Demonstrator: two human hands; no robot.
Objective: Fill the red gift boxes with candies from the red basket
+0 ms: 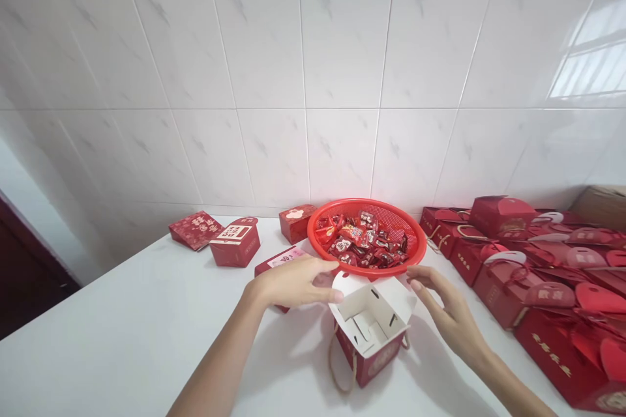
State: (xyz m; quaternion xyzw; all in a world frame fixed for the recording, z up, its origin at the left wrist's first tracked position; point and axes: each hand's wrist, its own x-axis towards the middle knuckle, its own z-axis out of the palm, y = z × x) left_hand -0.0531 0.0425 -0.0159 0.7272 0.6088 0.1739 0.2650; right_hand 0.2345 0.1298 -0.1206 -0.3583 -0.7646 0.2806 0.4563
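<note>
- Front and centre, the open box [372,361]: red card outside, smooth white card within, flaps spread, twine handles [341,389] looping at its sides, sitting on the smooth white surface [122,345].
- Here's the left hand [296,280], loosely open, fingers stretched, thumb at the box's left flap; whether it pinches the card, I can't tell.
- And the right hand [452,316], half open, fingers curved, thumb and forefinger beside the right flap; contact is unclear.
- Just behind, a round red plastic basket [366,272], its wall perforated, holding shiny wrapped sweets [362,241].
- Over right, rows of red card boxes [508,287], some with cord handles; glossy marbled tiles [342,65] behind.
</note>
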